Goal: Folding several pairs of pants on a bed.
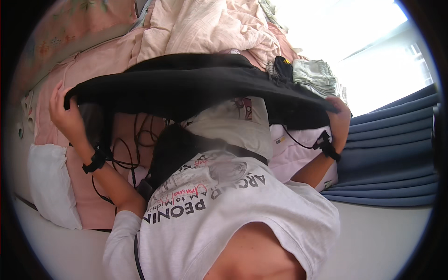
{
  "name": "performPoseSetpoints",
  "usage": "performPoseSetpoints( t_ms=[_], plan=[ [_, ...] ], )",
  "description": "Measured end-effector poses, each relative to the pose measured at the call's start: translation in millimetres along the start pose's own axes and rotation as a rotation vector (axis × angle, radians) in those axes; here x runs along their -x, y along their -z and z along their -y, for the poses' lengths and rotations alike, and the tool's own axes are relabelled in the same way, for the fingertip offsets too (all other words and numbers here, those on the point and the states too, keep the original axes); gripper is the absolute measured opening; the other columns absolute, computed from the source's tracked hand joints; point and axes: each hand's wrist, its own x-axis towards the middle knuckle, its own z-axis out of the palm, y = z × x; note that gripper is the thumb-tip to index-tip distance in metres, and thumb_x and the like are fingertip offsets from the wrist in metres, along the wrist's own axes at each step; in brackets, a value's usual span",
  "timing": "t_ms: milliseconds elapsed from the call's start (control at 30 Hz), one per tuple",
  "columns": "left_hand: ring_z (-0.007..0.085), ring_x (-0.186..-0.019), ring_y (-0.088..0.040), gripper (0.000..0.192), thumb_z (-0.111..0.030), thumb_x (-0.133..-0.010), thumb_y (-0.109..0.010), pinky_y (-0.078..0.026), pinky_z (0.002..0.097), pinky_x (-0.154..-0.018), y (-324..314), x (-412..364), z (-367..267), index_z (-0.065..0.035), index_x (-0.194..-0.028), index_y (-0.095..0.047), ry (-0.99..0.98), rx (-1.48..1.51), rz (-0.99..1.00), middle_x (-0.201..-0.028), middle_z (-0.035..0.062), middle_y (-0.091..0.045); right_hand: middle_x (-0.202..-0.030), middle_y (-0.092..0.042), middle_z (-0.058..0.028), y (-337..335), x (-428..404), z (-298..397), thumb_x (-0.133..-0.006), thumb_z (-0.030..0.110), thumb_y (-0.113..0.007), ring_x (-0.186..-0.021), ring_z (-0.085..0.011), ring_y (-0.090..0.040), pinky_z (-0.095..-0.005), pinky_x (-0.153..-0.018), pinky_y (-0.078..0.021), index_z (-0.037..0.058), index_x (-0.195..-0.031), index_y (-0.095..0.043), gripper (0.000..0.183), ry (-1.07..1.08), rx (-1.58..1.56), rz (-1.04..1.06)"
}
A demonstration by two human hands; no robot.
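Note:
A black garment is stretched sideways between my two hands, above the bed and in front of my body. My left hand grips its left end, the thumb in front of the cloth. At the other end, my right hand has its fingers closed on the edge of the fabric. The cloth droops in the middle, and a further fold of it shows behind the upper edge. Whether it is a top or trousers cannot be told. Each wrist wears a black strap with a cable.
Folded light clothes and a small dark folded item lie at the right. A rumpled pink blanket covers the bed's far part. Black cables loop near my left forearm. A white pillow lies left; a blue curtain hangs right.

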Motion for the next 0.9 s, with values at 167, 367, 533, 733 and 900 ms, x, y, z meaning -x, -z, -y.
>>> performPoseSetpoints(
  t_ms=[167, 367, 533, 733, 900],
  plan=[
    [0.0308, -0.116, -0.066, 0.018, 0.006, -0.089, -0.065, -0.048, 0.0432, -0.109, 63.3, 5.5, 40.3, 0.0027, -0.106, -0.068, -0.062, 0.459, 0.003, -0.118, 0.0142, -0.072, -0.085, -0.068, -0.0052, 67.9, 57.5, 57.7, -0.078, 0.013, -0.079, -0.08, -0.0103, -0.061, -0.0246, -0.075, -0.047, -0.0048, -0.111, -0.069, 0.039, -0.244, -0.196, 0.314],
    [0.035, -0.101, -0.062, 0.058, -0.048, -0.102, -0.046, -0.04, 0.0555, -0.109, 117.9, 16.8, 42.1, 0.0064, -0.117, -0.059, -0.031, 1.318, 0.603, -0.103, 0.0195, -0.065, -0.085, -0.067, -0.009, 94.3, 78.9, 38.5, -0.086, 0.051, -0.078, -0.074, -0.0151, -0.063, -0.0251, -0.067, -0.0476, -0.0085, -0.132, -0.061, 0.077, 0.455, -0.708, 0.244],
    [0.0189, -0.092, -0.064, 0.066, -0.06, -0.099, -0.058, -0.05, 0.0309, -0.089, 106.2, 18.1, 22.7, 0.0025, -0.118, -0.065, 0.411, 0.728, 0.616, -0.094, 0.0102, -0.067, -0.089, -0.068, -0.0063, 98.2, 31.6, 69.2, -0.096, 0.03, -0.066, -0.077, -0.0117, -0.063, -0.0237, -0.066, -0.0489, -0.0006, -0.144, -0.056, 0.057, -0.105, -0.243, 0.294],
    [0.0168, -0.094, -0.064, 0.052, -0.045, -0.101, -0.063, -0.05, 0.0289, -0.088, 38.8, 36.3, 70.3, -0.0009, -0.129, -0.064, 0.707, 0.221, 0.913, -0.101, 0.0093, -0.07, -0.099, -0.072, -0.0053, 34.6, -30.7, -6.7, -0.095, 0.024, -0.069, -0.086, -0.0109, -0.064, -0.0253, -0.069, -0.0506, 0.0093, -0.144, -0.059, 0.052, -0.336, -0.069, 0.402],
    [0.0144, -0.084, -0.061, 0.055, -0.05, -0.1, -0.064, -0.05, 0.0287, -0.079, 11.1, 68.1, 123.9, -0.0011, -0.124, -0.067, 0.802, 0.278, 0.906, -0.091, 0.0074, -0.068, -0.139, -0.059, -0.025, -127.3, -8.9, -107.9, -0.076, 0.031, -0.09, -0.124, -0.035, -0.062, -0.0395, -0.102, -0.0499, 0.0021, -0.152, -0.044, 0.093, 0.037, 0.056, 0.472]
  ],
)
